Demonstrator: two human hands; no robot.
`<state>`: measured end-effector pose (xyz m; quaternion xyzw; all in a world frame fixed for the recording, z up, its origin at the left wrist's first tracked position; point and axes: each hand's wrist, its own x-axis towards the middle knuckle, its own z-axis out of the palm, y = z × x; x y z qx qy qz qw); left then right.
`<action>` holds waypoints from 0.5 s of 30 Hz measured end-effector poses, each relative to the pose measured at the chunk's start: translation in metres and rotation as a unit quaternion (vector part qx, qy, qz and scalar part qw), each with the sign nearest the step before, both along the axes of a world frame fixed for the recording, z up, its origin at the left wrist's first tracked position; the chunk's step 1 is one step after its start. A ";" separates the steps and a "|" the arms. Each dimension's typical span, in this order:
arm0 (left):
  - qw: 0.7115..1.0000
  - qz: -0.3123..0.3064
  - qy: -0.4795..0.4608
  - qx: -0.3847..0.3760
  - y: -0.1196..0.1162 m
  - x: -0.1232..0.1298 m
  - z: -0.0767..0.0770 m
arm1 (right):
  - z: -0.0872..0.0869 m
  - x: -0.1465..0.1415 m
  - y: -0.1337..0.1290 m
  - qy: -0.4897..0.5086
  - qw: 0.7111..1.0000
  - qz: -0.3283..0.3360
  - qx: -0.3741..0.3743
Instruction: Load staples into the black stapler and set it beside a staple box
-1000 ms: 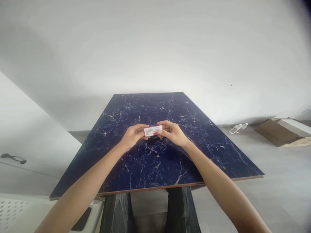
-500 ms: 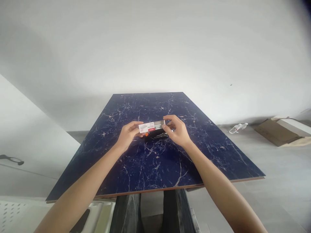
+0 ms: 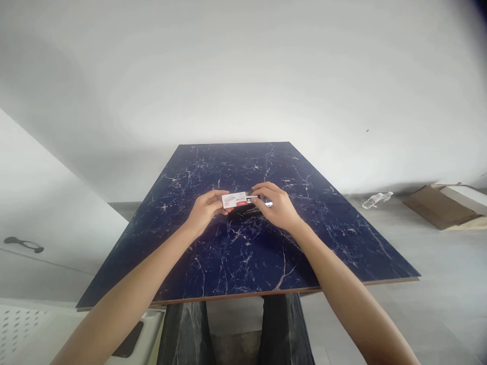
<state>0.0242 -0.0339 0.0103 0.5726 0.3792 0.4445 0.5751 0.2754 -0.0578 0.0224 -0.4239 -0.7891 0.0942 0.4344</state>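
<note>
Over the middle of the blue marbled table, my left hand [image 3: 205, 212] is closed on the left end of a small white and red sliding box [image 3: 234, 199]. The thumb is in front and the fingers are behind. My right hand [image 3: 277, 205] pinches the box's right end, where part of the inner tray [image 3: 250, 198] shows out of the sleeve. Grey strips lie in the tray, partly covered by my right thumb. Just below the box is a dark object [image 3: 247, 212] with shiny metal parts and a bit of orange at its left; the box and hands hide much of it.
The table [image 3: 236, 268] stands against a white wall. On the floor to the right are a clear plastic bottle [image 3: 376, 199] and an open cardboard box [image 3: 437, 205]. A white cabinet with a dark handle [image 3: 23, 245] is at the left. My legs are below the table's front edge.
The inner tray has slid further into the sleeve, so less of it shows. My right hand has come closer to my left. The view has shifted slightly, and my legs are further apart.
</note>
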 end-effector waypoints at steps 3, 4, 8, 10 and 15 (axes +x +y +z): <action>0.999 -0.014 -0.033 -0.038 -0.002 0.002 0.002 | 0.002 -0.002 -0.002 0.056 0.998 -0.017 -0.022; 0.998 -0.017 -0.044 -0.051 -0.002 0.003 0.002 | 0.002 -0.001 -0.001 0.090 0.995 -0.022 -0.033; 0.990 -0.014 -0.101 -0.101 0.000 0.004 0.000 | -0.001 0.008 0.006 0.276 0.955 -0.034 -0.102; 0.983 0.006 -0.140 -0.115 0.002 0.003 -0.002 | -0.002 0.016 0.011 0.354 0.922 -0.021 -0.153; 0.967 0.056 -0.205 -0.141 0.006 0.000 -0.006 | 0.003 0.025 0.017 0.449 0.848 0.038 -0.279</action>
